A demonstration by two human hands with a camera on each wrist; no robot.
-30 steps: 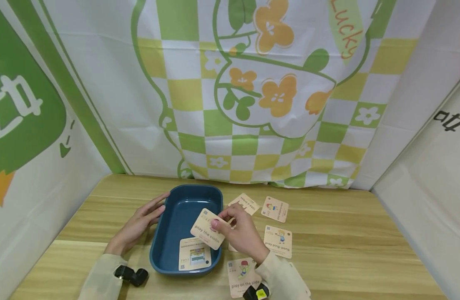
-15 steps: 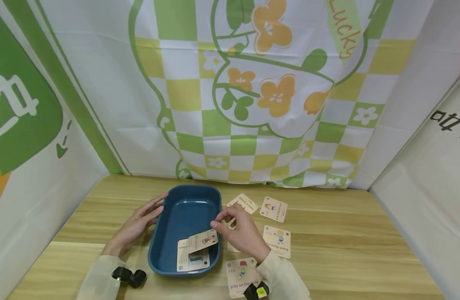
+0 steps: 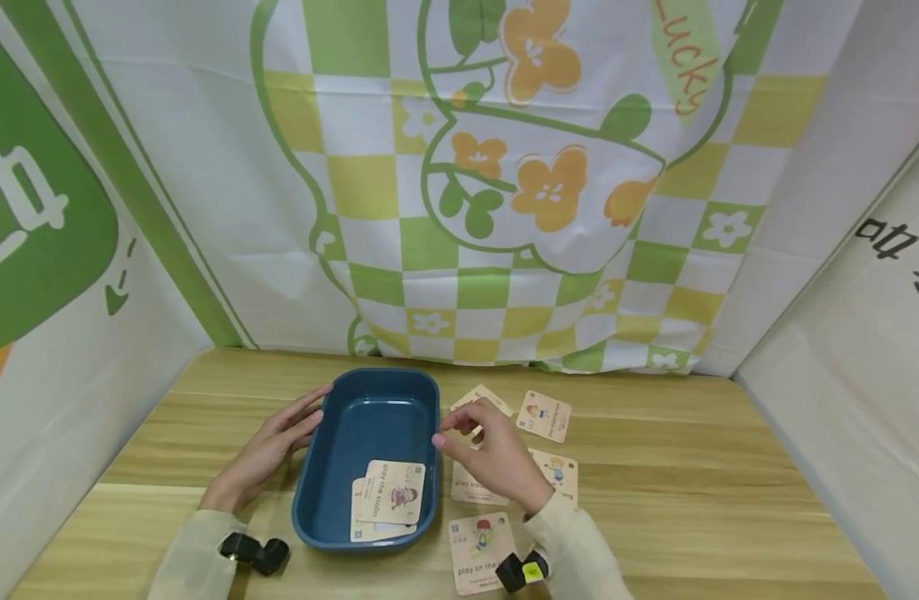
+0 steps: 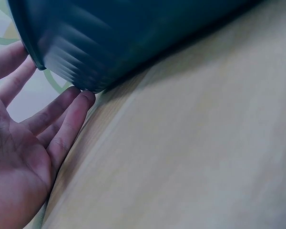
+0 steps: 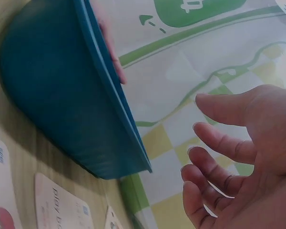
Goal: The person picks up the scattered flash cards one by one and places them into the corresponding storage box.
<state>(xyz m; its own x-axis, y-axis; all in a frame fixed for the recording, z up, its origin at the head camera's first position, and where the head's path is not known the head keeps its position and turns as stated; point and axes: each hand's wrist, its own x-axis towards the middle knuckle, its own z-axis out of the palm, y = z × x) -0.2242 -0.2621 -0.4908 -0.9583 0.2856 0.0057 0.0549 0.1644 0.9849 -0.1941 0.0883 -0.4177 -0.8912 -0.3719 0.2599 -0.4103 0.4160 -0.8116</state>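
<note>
Just now the "play the violin" card (image 3: 394, 493) has left the right hand (image 3: 496, 454) and lies inside the blue tray (image 3: 372, 429), over another card (image 3: 360, 533); so this hand is free, thumb and fingertips apart. The left hand's (image 3: 272, 450) spread fingers touch the tray's left side. Right of the tray, the "play on the…" card (image 3: 476, 548) and "play ba…" card (image 3: 474, 492) are partly hidden.

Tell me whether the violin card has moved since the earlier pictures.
Yes: the violin card dropped from the right hand into the blue tray, onto another card.
</note>
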